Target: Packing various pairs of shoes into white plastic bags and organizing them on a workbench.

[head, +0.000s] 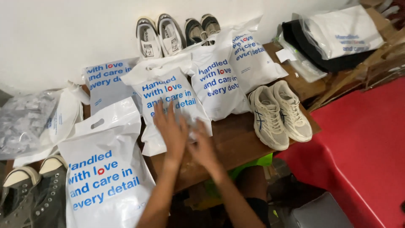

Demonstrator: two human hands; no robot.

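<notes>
A filled white bag (168,105) is pressed flat on the wooden tabletop (236,139).

The left hand (171,126) is laid open on it, nothing clasped; the right hand (202,147) is rested at its lower edge, fingers loose. Several bags are already packed, while the beige sneakers (278,114) are left unbagged beside it. Bag contents are hidden; the grey shoes (29,198) are cut off.

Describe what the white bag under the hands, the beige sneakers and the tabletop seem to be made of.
White bag: thin glossy plastic film, judging by creases and sheen. Beige sneakers: probably mesh fabric with synthetic overlays, matte, laced. Tabletop: likely wood, brown, dull.
</notes>
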